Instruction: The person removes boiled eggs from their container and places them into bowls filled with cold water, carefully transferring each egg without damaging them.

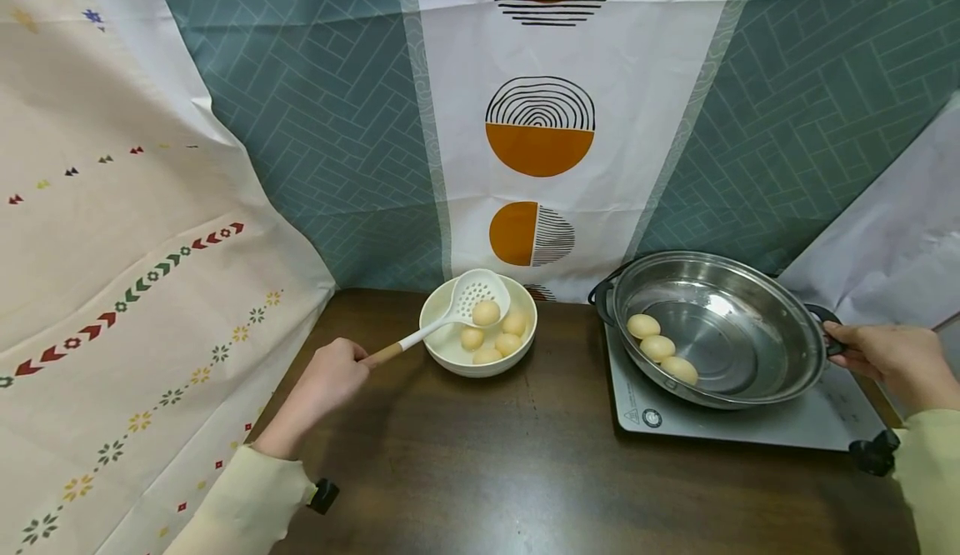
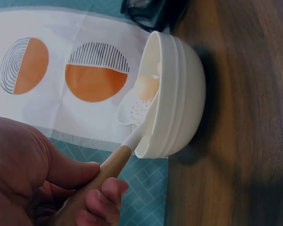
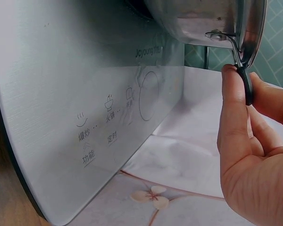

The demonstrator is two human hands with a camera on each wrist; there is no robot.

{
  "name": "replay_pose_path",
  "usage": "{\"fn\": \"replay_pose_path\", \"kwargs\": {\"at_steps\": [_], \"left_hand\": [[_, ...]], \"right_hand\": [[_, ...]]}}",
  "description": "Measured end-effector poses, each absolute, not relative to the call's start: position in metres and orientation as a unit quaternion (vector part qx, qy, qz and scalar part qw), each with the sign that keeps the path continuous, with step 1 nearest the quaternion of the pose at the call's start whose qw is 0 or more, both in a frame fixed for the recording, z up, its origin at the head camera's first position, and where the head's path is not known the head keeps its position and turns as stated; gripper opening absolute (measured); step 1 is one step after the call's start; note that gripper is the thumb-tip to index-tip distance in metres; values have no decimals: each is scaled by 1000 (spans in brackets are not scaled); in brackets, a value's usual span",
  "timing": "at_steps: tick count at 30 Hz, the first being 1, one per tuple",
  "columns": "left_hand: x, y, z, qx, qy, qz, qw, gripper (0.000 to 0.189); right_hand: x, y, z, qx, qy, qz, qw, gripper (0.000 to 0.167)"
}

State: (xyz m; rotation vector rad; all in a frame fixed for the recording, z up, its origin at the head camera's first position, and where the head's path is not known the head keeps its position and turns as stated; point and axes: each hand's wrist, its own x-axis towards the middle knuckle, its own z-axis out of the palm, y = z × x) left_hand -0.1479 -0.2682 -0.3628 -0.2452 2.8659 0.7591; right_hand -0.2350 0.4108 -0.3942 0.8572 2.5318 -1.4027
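My left hand (image 1: 339, 369) grips the wooden handle of a white slotted skimmer (image 1: 420, 337). One pale yellow ball (image 1: 486, 312), egg-like, lies in the skimmer's perforated bowl. Beneath it stands a cream bowl (image 1: 453, 362) holding several more such balls (image 1: 487, 355). In the left wrist view, thumb and fingers wrap the handle (image 2: 114, 162). On the right, my right hand (image 1: 896, 355) pinches the black side handle (image 3: 245, 84) of a steel pan (image 1: 731, 347). Three pale balls (image 1: 657, 348) lie along the pan's left inside.
The pan sits on a flat grey induction cooker (image 1: 742, 426) at the table's right. A dark wooden table (image 1: 480, 472) lies under everything. Patterned cloths (image 1: 315, 105) hang behind and at the left.
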Motion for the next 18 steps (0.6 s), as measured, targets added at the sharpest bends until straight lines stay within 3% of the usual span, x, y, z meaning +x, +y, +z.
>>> {"fn": "replay_pose_path", "kwargs": {"at_steps": [11, 18], "left_hand": [[-151, -263, -369, -84, 968, 228, 64, 22], [-152, -259, -369, -87, 974, 203, 47, 21]], "right_hand": [[-232, 407, -391, 288, 829, -475, 60, 30], [-232, 407, -391, 288, 834, -468, 56, 35]]}}
